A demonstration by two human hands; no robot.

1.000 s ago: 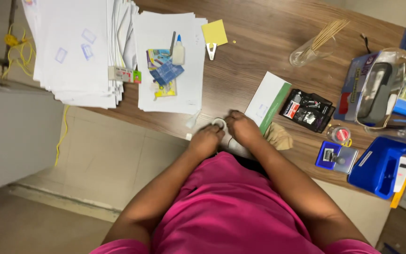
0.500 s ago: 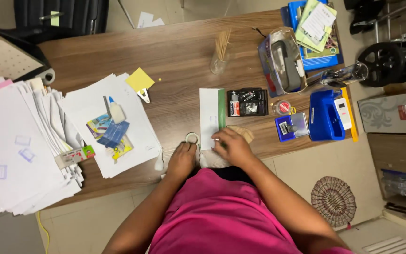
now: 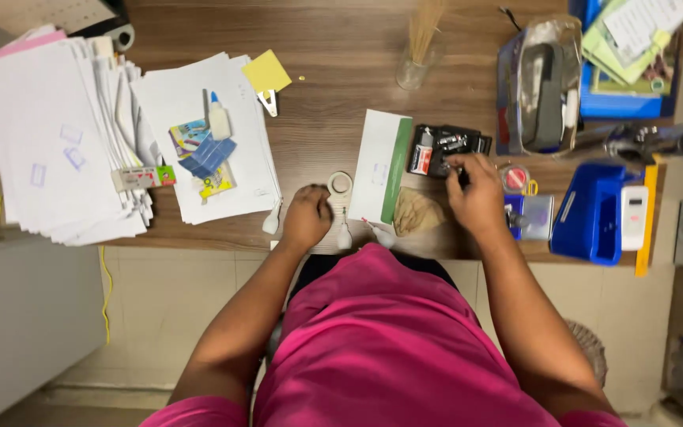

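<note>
My left hand (image 3: 307, 217) rests as a loose fist on the near edge of the wooden desk (image 3: 333, 87), just left of a small roll of clear tape (image 3: 340, 183); whether it holds anything I cannot tell. My right hand (image 3: 477, 194) reaches onto a black battery pack (image 3: 440, 148), fingertips touching its right end. A white and green envelope (image 3: 381, 166) lies between the hands, with a crumpled tan paper (image 3: 417, 210) beside it. Small white bulbs (image 3: 345, 237) lie at the desk edge near my pink shirt.
A stack of white papers (image 3: 49, 142) fills the left side, with a glue bottle (image 3: 219, 120) and coloured packets on sheets beside it. A glass of sticks (image 3: 419, 55) stands at the back. A bagged stapler (image 3: 539, 87), blue trays (image 3: 594, 209) and a yellow note (image 3: 266, 73) lie around.
My right hand moved from the desk edge out to the battery pack on the right. My left hand stayed near the tape roll. The view shifted and steadied over the desk.
</note>
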